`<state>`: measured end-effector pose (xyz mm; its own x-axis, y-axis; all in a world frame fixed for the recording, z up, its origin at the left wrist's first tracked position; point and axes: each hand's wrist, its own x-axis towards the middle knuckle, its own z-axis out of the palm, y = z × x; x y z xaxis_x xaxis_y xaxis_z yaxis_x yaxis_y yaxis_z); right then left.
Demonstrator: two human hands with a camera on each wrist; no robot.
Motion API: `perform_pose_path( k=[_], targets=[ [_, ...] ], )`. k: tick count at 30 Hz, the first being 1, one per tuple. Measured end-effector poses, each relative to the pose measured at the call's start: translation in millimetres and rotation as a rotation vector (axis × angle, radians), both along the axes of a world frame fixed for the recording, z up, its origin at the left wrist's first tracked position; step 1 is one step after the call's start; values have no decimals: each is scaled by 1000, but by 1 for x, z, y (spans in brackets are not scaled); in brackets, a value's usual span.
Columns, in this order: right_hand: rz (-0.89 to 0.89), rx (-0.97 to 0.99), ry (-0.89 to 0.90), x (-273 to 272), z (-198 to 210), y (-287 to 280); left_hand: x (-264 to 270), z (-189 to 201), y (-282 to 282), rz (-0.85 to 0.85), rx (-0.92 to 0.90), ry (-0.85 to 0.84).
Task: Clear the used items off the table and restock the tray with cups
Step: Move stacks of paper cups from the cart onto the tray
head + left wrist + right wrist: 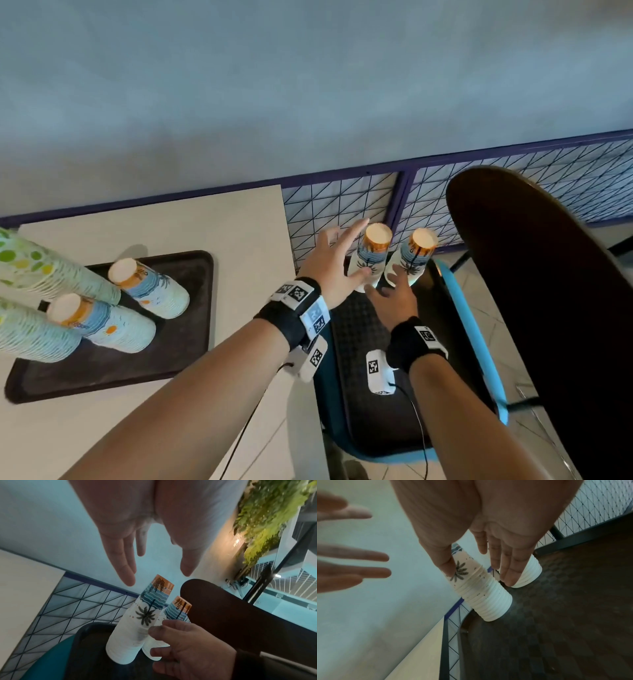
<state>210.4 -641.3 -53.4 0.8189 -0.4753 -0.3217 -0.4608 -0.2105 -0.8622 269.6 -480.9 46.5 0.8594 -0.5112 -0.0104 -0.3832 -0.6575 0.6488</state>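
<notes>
Two cup stacks (371,257) standing on chair tray (370,377) just ahead of right hand (394,301); left hand (334,263) reaching beside left one; table (239,233) lying left.

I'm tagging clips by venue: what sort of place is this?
Probably a cafe or canteen: stacked paper cups on a serving tray, a chair beside a table.

Two upside-down stacks of beach-print paper cups (371,257) (412,255) side by side on a dark tray (359,359) on a chair, more cup stacks (150,286) on the table's tray (185,308)
</notes>
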Motion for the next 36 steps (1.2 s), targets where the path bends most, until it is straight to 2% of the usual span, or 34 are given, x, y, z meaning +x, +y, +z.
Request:
perform_pose_path(
  k=[4, 9, 16, 21, 26, 30, 36],
  targets=[
    [27, -3, -40, 13, -6, -4, 20, -2, -37, -24, 121, -12],
    [60, -76, -67, 23, -24, -3, 38, -17, -63, -17, 159, 45],
    [76, -122, -56, 23, -36, 1, 38, -32, -70, 61, 38, 75],
    [109, -124, -41, 17, -43, 1, 37, -35, -49, 31, -22, 100],
    [176, -78, -34, 15, -77, 2, 30, -31, -30, 5, -88, 148],
    [170, -8, -114, 7, -46, 8, 29, -31, -26, -3, -91, 153],
    [123, 126, -230, -2, -19, 11, 16, -46, -17, 82, -236, 344]
  ],
)
